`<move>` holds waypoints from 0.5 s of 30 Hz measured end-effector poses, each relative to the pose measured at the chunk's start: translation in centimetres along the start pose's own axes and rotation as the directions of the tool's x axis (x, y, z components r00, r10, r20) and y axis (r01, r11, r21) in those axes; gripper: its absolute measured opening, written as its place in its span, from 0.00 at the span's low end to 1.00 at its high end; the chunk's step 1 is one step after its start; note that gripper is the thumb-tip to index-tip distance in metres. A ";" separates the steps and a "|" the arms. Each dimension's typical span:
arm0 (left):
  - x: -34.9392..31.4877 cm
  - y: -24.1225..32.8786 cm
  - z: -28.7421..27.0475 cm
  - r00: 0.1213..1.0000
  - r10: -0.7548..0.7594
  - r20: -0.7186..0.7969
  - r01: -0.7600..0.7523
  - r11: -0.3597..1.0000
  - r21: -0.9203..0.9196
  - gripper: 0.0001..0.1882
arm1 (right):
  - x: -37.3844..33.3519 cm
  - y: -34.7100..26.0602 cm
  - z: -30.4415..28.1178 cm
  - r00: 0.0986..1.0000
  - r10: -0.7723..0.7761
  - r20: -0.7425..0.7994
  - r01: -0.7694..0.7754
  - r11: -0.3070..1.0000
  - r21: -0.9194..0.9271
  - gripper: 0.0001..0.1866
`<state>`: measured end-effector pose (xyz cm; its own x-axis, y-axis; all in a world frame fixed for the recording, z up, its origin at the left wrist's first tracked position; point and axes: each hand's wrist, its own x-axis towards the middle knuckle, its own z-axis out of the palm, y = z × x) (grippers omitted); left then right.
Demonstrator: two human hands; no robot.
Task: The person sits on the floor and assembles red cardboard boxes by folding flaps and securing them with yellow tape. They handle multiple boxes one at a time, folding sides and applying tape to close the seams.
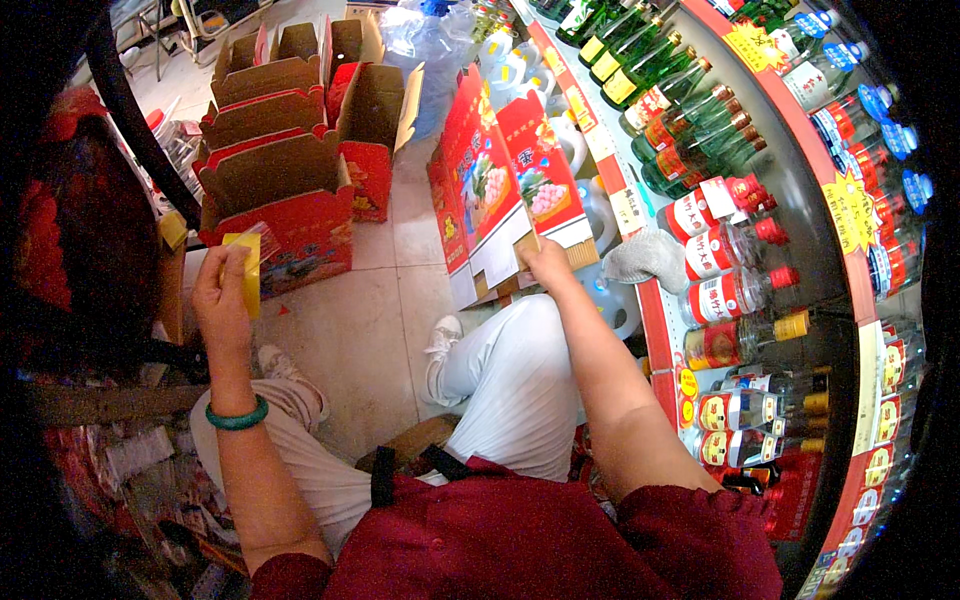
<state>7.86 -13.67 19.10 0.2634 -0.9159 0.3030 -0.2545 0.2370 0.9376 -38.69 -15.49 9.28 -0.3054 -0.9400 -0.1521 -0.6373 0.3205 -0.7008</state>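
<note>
Evidently, I observed the left hand (220, 298) pinching a yellow strip (253, 282) at nine o'clock; the right hand (547, 265) gripped a red carton (490, 187) toward twelve.

Top (480, 535): maroon, short-sleeved
Bangle (238, 415): green, smooth, rounded
Trousers (520, 365): pale, loose, creased
Shoes (443, 336): 2, whitish
Straps (382, 478): 2, black, flat

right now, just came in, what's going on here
A person's left hand holds a yellow item with a clear strip at its top, perhaps packing tape. The right hand grips the near edge of a red printed cardboard box. Several open cardboard cartons stand on the tiled floor ahead, to the left of that box. On the right are shelves of glass bottles, with a grey cloth or glove at the shelf edge.
</note>
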 end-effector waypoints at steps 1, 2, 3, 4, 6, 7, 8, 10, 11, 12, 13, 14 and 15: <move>0.0 -0.1 0.0 1.000 0.002 -0.007 -0.002 1.000 -0.002 0.10 | 0.3 0.3 0.0 0.998 -0.043 -0.054 0.042 0.999 -0.002 0.13; 0.1 -0.2 0.1 1.000 -0.002 -0.001 0.002 1.000 -0.012 0.10 | 0.3 0.6 -0.3 0.996 0.008 -0.085 0.000 0.996 0.091 0.13; 0.1 -0.3 -0.2 1.000 -0.010 -0.007 0.010 1.000 -0.008 0.10 | -0.3 -1.2 -0.2 0.994 0.053 -0.093 -0.035 0.981 0.188 0.13; 0.1 -0.3 -0.3 1.000 -0.015 -0.008 0.015 1.000 -0.012 0.10 | -0.8 -2.3 -0.3 0.989 0.104 -0.106 -0.071 0.957 0.282 0.14; 0.1 -0.4 -0.2 1.000 0.001 -0.008 -0.001 1.000 -0.016 0.09 | 0.1 -2.3 -0.9 0.977 -0.006 -0.212 0.037 0.989 0.144 0.16; 0.2 -0.5 -0.1 1.000 0.011 -0.005 -0.011 1.000 -0.020 0.09 | 0.4 -2.3 -1.3 0.960 -0.058 -0.274 0.078 0.995 0.064 0.17; 0.2 -0.8 0.0 1.000 -0.001 0.006 0.002 1.000 -0.025 0.09 | 0.7 -2.3 -1.4 0.937 -0.114 -0.331 0.114 0.993 -0.020 0.18; 0.3 -0.9 -0.3 0.999 -0.025 0.025 0.026 0.999 -0.023 0.09 | 0.4 -5.1 -1.6 0.876 -0.257 -0.408 0.254 0.965 -0.064 0.19; 0.2 -0.4 -0.1 0.999 -0.027 0.025 0.027 1.000 -0.015 0.09 | 0.8 -5.8 -2.1 0.847 -0.297 -0.440 0.293 0.953 -0.078 0.20; 0.2 -0.6 -0.2 0.999 -0.043 0.026 0.044 0.999 -0.029 0.09 | 0.8 -6.6 -2.6 0.815 -0.340 -0.469 0.336 0.937 -0.096 0.20; 0.1 -1.1 -0.5 0.998 -0.062 0.012 0.063 0.998 -0.032 0.09 | -0.2 -9.2 -2.8 0.855 -0.281 -0.437 0.299 0.954 -0.028 0.21; 0.0 -1.6 -0.7 0.997 -0.082 0.001 0.082 0.996 -0.037 0.09 | -2.1 -13.2 -3.8 0.890 -0.219 -0.400 0.254 0.967 0.035 0.21; 0.0 -2.0 -0.9 0.996 -0.083 0.015 0.083 0.995 -0.053 0.09 | -3.5 -15.9 -4.6 0.919 -0.156 -0.363 0.203 0.975 0.095 0.22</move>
<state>9.16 -13.87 17.36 0.2696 -0.9371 0.2218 -0.1823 0.1766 0.9673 -30.71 -16.72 24.15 -0.4382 -0.8710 0.2222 -0.6157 0.1107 -0.7802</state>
